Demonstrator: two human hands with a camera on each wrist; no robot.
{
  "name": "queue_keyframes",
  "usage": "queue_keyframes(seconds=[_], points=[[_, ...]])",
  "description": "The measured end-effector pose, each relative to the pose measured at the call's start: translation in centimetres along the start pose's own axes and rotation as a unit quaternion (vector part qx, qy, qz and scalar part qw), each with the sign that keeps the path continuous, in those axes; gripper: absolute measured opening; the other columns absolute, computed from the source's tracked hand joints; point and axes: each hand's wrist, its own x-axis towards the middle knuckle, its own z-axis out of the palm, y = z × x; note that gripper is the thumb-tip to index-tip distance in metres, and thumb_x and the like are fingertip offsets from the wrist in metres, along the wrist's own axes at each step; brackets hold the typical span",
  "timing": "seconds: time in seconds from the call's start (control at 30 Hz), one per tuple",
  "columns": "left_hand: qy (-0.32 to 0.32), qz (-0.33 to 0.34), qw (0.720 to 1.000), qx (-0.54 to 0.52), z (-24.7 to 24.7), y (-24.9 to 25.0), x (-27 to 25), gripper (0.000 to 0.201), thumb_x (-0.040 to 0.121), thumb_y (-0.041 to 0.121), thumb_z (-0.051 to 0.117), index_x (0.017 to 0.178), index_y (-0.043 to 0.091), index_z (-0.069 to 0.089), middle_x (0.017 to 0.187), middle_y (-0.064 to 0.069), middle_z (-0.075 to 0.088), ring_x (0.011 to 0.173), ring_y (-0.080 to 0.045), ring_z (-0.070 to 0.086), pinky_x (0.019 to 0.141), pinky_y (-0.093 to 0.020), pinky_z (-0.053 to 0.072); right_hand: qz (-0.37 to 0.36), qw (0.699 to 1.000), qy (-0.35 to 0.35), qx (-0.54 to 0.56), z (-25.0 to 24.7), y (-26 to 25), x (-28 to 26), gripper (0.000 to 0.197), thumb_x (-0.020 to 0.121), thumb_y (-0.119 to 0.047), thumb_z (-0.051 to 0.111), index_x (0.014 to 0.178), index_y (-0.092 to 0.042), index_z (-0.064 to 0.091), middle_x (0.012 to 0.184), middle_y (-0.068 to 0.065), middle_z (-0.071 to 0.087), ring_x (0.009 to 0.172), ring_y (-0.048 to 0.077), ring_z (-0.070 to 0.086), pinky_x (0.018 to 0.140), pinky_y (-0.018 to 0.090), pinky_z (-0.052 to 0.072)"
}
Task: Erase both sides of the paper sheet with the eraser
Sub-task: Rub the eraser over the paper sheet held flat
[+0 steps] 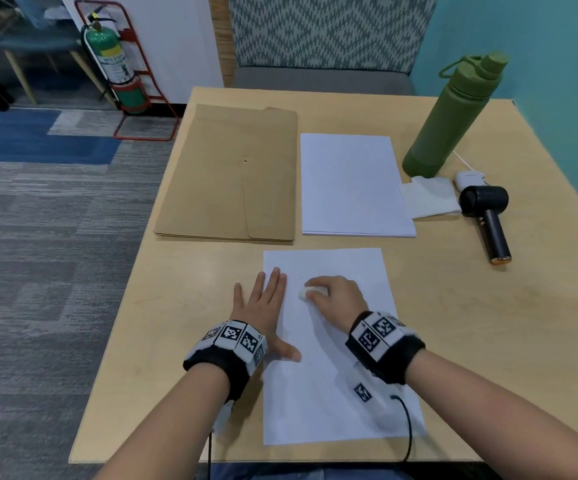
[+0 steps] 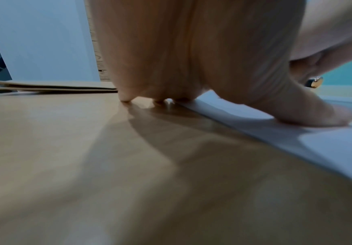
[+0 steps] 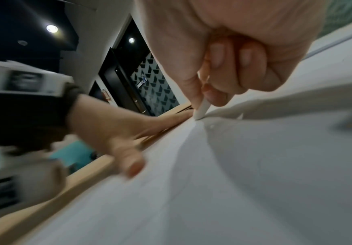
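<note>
Fingers [image 3: 200, 82] pinch the eraser [image 3: 201, 110] onto the paper sheet [image 1: 332, 393] (left hand [image 1: 263, 306] flat, splayed).

You are wearing a black fabric band [image 1: 223, 367] on your bare left forearm and another [image 1: 389, 358] on the right, each carrying white blocks printed with black square markers and trailing a thin black cable [image 1: 408, 427].
</note>
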Motion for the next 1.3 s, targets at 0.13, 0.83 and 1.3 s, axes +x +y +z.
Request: queue_keyframes(seconds=[0.13, 0.83, 1.3], points=[[0.001, 0.003, 1.000, 0.000, 0.1, -0.1, 0.0, 0.136, 0.065, 0.067, 0.068, 0.141, 0.016, -0.033, 0.150, 0.002, -0.037, 0.140, -0.022, -0.030, 0.112, -0.057, -0.015, -0.032, 0.996, -0.086, -0.019, 1.5, 0.9, -3.3, 0.028, 0.087, -0.027, 0.053, 0.112, -0.021, 0.064, 0.121, 0.000, 0.064, 0.116, 0.016, 0.056, 0.101, 0.029, 0.042], [0.000, 0.010, 1.000, -0.005, 0.2, -0.2, 0.1, 0.138, 0.064, 0.068, 0.068, 0.141, 0.016, -0.033, 0.150, 0.002, -0.037, 0.139, -0.022, -0.031, 0.112, -0.057, -0.015, -0.045, 0.996, -0.077, -0.016, 1.4, 0.8, -3.7, 0.028, 0.087, -0.023, 0.052, 0.111, -0.017, 0.065, 0.118, 0.001, 0.066, 0.113, 0.016, 0.057, 0.098, 0.026, 0.041], [0.000, 0.009, 1.000, -0.003, 0.2, -0.1, 0.1, 0.136, 0.064, 0.070, 0.066, 0.141, 0.015, -0.032, 0.150, 0.002, -0.037, 0.140, -0.022, -0.030, 0.109, -0.056, -0.016, -0.049, 0.998, -0.049, -0.013, 0.6, -1.1, -0.1, 0.027, 0.086, -0.023, 0.054, 0.110, -0.018, 0.065, 0.120, 0.002, 0.065, 0.115, 0.018, 0.056, 0.098, 0.025, 0.039]])
